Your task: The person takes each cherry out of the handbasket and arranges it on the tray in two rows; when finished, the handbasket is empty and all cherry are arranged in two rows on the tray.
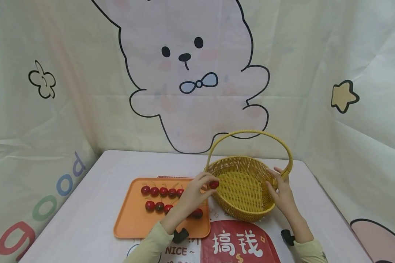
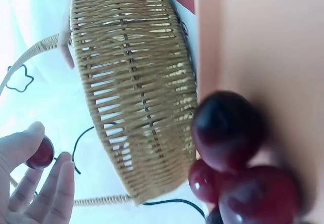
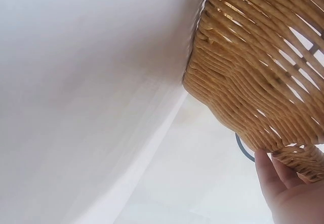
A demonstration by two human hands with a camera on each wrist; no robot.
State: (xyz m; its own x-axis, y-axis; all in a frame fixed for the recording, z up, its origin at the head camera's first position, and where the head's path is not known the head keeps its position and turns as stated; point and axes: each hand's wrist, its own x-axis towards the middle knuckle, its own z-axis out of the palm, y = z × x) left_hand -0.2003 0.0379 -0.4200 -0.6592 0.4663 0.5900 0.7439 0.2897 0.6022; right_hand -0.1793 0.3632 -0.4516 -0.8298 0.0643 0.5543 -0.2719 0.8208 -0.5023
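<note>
Between thumb and fingers, my left hand (image 1: 192, 191) pinches a dark red cherry (image 1: 214, 185) beside the left rim of a yellow woven basket (image 1: 241, 214). In the left wrist view the held cherry (image 2: 41, 153) shows in front of the white backdrop, near the basket's woven wall (image 2: 134, 82). My right hand (image 1: 282, 191) grips the basket's right rim at the foot of its tall handle (image 1: 250, 131). Fingers (image 3: 271, 176) press the woven side there in the right wrist view. Two rows of cherries (image 1: 163, 192) lie on an orange tray (image 1: 126, 221), partly hidden by my left arm.
The white table (image 1: 82, 219) carries a red printed patch (image 1: 240, 241) with white lettering in front of the basket. A cloth backdrop (image 1: 303, 73) with cartoon drawings stands behind and at both sides. Dark bands (image 1: 180, 236) sit at my wrists.
</note>
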